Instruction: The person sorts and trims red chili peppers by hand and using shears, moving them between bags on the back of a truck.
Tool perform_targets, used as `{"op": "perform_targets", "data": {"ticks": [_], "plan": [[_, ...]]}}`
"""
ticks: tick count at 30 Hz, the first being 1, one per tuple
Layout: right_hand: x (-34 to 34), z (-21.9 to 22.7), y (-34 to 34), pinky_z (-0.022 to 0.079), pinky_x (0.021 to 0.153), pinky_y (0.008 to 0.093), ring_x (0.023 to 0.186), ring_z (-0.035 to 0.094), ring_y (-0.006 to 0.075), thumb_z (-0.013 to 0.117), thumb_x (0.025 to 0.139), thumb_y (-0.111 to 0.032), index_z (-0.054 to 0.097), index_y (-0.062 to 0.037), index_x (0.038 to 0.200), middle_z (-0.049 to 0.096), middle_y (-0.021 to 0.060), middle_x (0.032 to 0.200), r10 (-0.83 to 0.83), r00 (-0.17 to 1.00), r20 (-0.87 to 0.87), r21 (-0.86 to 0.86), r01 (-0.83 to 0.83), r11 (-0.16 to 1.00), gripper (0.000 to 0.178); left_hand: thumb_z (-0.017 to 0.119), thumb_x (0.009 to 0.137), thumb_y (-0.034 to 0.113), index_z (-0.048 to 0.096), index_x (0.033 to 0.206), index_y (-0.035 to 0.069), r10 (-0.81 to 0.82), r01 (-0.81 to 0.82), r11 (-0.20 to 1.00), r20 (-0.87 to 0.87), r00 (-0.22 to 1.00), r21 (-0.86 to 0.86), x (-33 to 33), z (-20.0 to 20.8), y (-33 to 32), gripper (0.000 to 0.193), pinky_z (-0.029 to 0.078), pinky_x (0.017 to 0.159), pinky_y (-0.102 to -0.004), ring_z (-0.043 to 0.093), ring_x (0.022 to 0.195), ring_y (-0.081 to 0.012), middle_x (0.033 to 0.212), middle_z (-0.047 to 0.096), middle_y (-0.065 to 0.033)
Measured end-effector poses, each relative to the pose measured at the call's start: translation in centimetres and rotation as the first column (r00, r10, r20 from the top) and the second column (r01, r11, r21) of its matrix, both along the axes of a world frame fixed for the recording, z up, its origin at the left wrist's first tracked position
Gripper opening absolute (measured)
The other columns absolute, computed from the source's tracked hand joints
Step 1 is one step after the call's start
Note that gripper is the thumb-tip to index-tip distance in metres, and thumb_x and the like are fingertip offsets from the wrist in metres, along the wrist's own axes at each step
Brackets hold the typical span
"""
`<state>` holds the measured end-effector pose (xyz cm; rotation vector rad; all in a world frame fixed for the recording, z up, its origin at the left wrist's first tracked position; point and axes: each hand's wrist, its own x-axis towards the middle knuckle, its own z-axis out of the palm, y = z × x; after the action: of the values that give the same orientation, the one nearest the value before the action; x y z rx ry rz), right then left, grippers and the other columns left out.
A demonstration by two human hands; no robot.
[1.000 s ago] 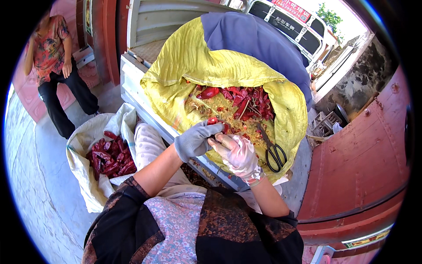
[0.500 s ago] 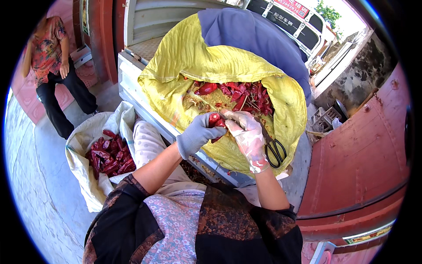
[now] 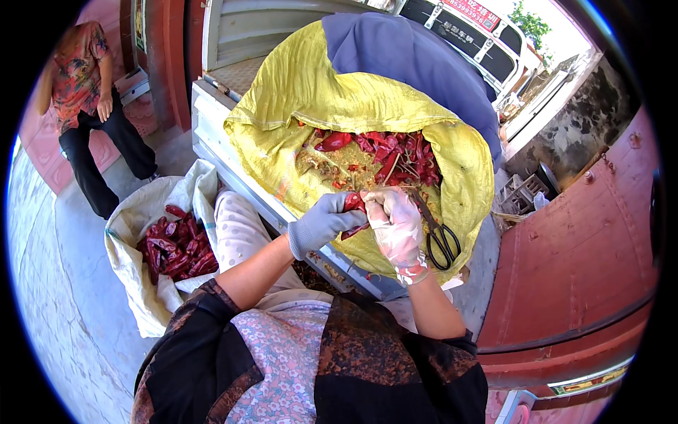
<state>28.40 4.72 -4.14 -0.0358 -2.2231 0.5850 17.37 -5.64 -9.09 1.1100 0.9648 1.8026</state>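
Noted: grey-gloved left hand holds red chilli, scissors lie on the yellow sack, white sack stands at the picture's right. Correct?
One slip: the white sack stands at the picture's left, as the head view shows. The grey-gloved left hand does hold red chilli, and scissors lie on the yellow sack.

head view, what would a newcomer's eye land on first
The bright yellow sack in the middle stands out first, its mouth open on red peppers. Over its near part, the gloved left hand grips a single red pepper, with the right hand close against it. To the left, a white sack holds darker peppers.
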Motion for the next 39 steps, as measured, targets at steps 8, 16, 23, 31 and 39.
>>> {"op": "perform_targets", "data": {"ticks": [8, 16, 23, 31, 39], "plan": [[0.3, 0.3, -0.7, 0.035, 0.045, 0.0182, 0.053, 0.044, 0.0033, 0.059, 0.085, -0.009, 0.056, -0.0060, 0.087, 0.065, 0.0047, 0.087, 0.194, 0.979, -0.059, -0.989, -0.083, 0.120, 0.004, 0.056, 0.087, 0.009, 0.060, 0.090, 0.003, 0.077, -0.086, 0.996, -0.240, 0.968, -0.030, -0.1, 1.3, -1.2, 0.008, 0.039, 0.060, -0.0218, 0.044, 0.067, -0.0043, 0.075, 0.054, 0.0047], [0.7, -1.1, 0.9, 0.034, 0.044, 0.0192, 0.053, 0.043, 0.0032, 0.054, 0.089, -0.020, 0.063, -0.0019, 0.102, 0.060, -0.0002, 0.076, 0.239, 0.969, -0.057, -0.992, -0.082, 0.096, 0.023, 0.056, 0.085, 0.007, 0.060, 0.096, 0.002, 0.026, -0.027, 1.000, -0.103, 0.994, -0.009, 0.0, -0.3, -0.7, 0.013, 0.043, 0.070, -0.0214, 0.054, 0.079, -0.0079, 0.085, 0.061, -0.0015], [1.8, -0.5, 3.9, 0.047, 0.069, 0.0250, 0.078, 0.060, 0.0140, 0.054, 0.083, 0.002, 0.063, -0.0015, 0.097, 0.065, 0.0060, 0.093, 0.070, 0.916, 0.394, -0.102, -0.032, 0.994, 0.017, 0.056, 0.083, 0.008, 0.058, 0.098, 0.001, -0.069, 0.089, 0.995, 0.334, 0.940, -0.046, -1.9, -1.5, -3.2, 0.017, 0.047, 0.069, -0.0242, 0.063, 0.079, -0.0179, 0.092, 0.065, -0.0141], [-3.6, -1.9, 13.2, 0.048, 0.067, 0.0303, 0.085, 0.061, 0.0189, 0.051, 0.086, -0.010, 0.064, -0.0108, 0.103, 0.055, 0.0078, 0.120, -0.257, 0.894, 0.368, 0.569, 0.002, 0.822, 0.022, 0.060, 0.081, 0.005, 0.055, 0.108, 0.000, -0.057, 0.099, 0.991, 0.384, 0.922, -0.090, -1.7, -0.5, -3.0, 0.028, 0.043, 0.064, -0.0251, 0.052, 0.068, -0.0108, 0.076, 0.053, -0.0035], [-3.6, -0.8, 13.5, 0.049, 0.078, 0.0277, 0.087, 0.063, 0.0206, 0.060, 0.082, -0.006, 0.066, -0.0119, 0.097, 0.065, 0.0082, 0.100, 0.021, 0.995, 0.099, 0.068, -0.028, 0.997, 0.017, 0.063, 0.080, 0.010, 0.055, 0.099, 0.003, -0.021, 0.049, 0.993, 0.253, 0.967, -0.104, -1.8, -0.2, -2.7, 0.022, 0.040, 0.061, -0.0233, 0.048, 0.063, -0.0081, 0.074, 0.051, 0.0014]]}}
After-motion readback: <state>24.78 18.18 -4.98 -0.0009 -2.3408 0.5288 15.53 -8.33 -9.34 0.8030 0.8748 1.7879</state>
